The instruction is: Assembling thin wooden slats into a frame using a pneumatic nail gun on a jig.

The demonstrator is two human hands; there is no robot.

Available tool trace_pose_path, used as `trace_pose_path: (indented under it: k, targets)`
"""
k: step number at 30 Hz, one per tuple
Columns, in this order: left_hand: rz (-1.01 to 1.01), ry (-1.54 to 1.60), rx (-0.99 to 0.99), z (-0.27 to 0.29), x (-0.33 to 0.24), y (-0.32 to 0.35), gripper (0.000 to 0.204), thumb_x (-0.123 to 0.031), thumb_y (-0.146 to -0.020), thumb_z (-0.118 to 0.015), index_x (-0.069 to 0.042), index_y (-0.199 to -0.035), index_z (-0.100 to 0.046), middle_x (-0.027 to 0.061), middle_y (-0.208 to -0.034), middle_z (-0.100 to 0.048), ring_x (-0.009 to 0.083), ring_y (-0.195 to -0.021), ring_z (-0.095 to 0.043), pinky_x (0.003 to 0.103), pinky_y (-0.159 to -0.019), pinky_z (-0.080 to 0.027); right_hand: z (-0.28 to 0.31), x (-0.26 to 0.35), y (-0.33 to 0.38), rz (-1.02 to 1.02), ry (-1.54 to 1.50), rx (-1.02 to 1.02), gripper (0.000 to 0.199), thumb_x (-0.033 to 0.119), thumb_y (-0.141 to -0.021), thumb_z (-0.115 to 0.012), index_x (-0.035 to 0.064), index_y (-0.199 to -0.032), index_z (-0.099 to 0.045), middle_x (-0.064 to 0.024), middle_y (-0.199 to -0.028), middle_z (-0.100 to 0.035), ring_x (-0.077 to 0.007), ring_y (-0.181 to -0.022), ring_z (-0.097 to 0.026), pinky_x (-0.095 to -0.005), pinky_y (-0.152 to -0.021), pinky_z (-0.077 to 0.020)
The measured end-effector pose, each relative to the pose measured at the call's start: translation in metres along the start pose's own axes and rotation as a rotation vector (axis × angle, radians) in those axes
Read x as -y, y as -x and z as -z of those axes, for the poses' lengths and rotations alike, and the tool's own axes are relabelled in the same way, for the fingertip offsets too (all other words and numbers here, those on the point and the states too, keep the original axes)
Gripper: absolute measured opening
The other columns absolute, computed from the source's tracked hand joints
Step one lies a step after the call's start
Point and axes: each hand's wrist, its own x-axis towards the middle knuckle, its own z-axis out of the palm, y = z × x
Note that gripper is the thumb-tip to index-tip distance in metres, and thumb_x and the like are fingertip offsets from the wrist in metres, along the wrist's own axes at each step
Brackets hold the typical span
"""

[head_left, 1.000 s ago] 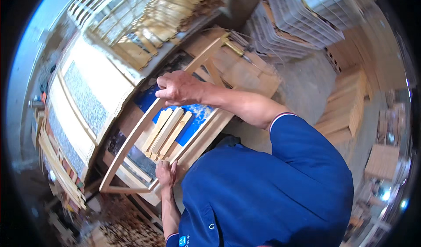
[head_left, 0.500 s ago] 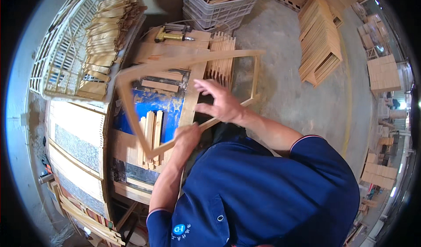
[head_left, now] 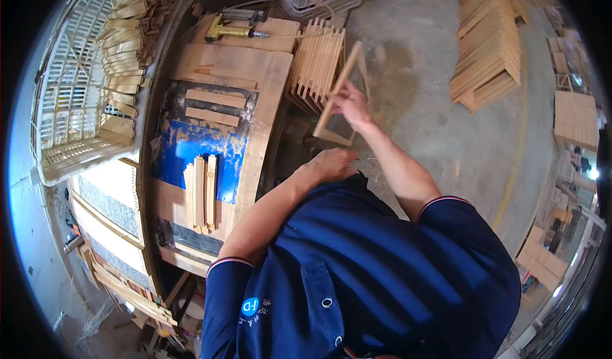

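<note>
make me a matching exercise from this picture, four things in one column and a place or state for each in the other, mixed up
Column 1
1. wooden frame
2. yellow tool
3. loose wooden strips
4. white crate at the left

Column 2
A. lying side by side, partly over the blue patch
B. holding many thin wooden pieces
C. in the right hand
D. lying at the far end of the bench

Right pairs: 1-C, 2-D, 3-A, 4-B
</note>
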Motion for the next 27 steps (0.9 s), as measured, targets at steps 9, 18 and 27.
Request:
trace_pose_path:
  k: [9,18,27]
  targets:
    - [0.640,0.636,-0.582,-0.012,0.057,0.139,0.042,-0.022,-0.093,-0.072,-0.002,-0.129,-0.063,0.0163,-0.112,-0.072,0.0232,-0.104,-0.070,0.035,-0.091,-0.055,0.087,-0.071,-0.153,-0.319,0.131,0.065,0.042,0.013,-0.099,-0.059,0.0081,-0.140,-0.049,-0.0099,-0.119,-0.064,-0.0246,-0.103,-0.068,-0.0411,-0.081,-0.0606]
    - [1.038,0.813,-0.804,-0.109,0.041,0.205,0.044,-0.022,-0.096,-0.070,0.005,-0.129,-0.060,0.0171,-0.113,-0.072,0.0205,-0.106,-0.068,0.033,-0.093,-0.053,0.045,-0.100,-0.207,-0.472,0.234,-0.151,0.040,0.022,-0.097,-0.063,0.0051,-0.132,-0.056,-0.0116,-0.119,-0.065,-0.0267,-0.108,-0.064,-0.0420,-0.087,-0.0587]
    - [1.024,0.723,-0.775,-0.109,0.031,0.193,0.042,-0.026,-0.093,-0.068,0.004,-0.123,-0.063,0.0210,-0.112,-0.072,0.0300,-0.103,-0.070,0.038,-0.090,-0.055,0.136,-0.171,-0.249,-0.371,-0.115,-0.022,0.039,0.011,-0.087,-0.074,0.0059,-0.124,-0.064,-0.0103,-0.110,-0.070,-0.0240,-0.096,-0.068,-0.0393,-0.082,-0.0580]
